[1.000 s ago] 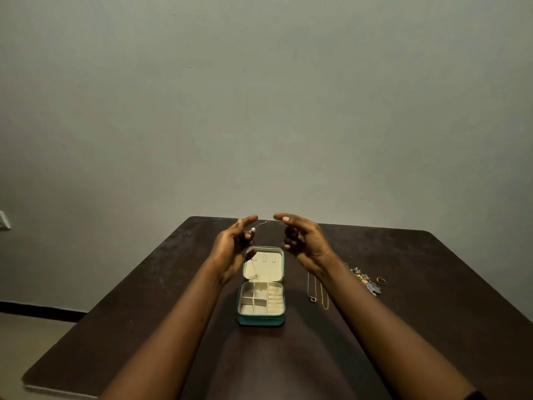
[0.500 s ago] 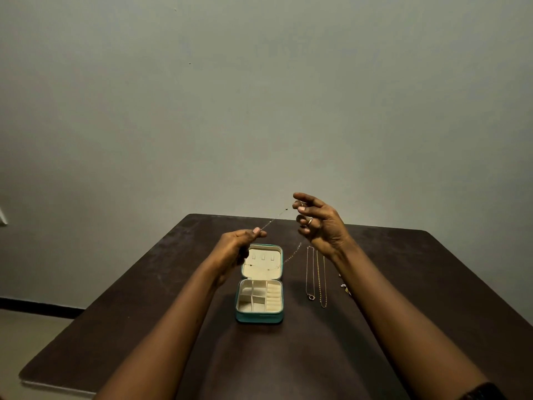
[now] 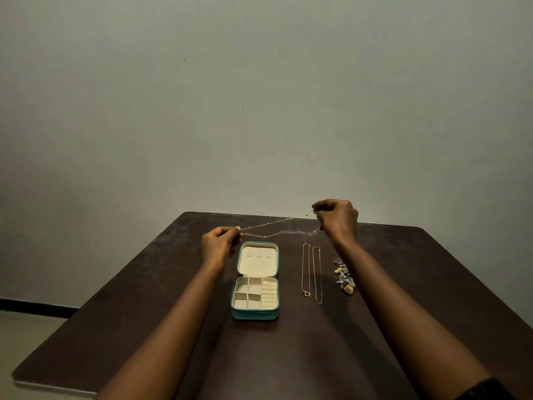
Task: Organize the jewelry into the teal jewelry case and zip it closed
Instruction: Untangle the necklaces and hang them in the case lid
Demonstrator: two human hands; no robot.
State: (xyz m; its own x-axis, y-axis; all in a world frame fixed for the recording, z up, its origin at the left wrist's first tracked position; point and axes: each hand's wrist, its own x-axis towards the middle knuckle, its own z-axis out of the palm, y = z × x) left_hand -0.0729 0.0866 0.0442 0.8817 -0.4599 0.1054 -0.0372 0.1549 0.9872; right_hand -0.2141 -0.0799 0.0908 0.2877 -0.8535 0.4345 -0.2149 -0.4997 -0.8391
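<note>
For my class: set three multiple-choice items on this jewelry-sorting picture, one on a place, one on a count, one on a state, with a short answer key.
1. Where do the two laid-out chains lie relative to the jewelry case?
A. to its right
B. to its left
C. inside it

2. How many hands hold the beaded chain?
A. none
B. one
C. two

3. What state is the case in?
A. zipped closed
B. open, compartments empty
C. open, full of rings

Key:
1 A: the two chains lie on the table, right of the teal jewelry case.
2 C: the left hand and right hand pinch the ends of the beaded chain.
3 B: the lid stands back and the cream compartments show nothing.
</note>
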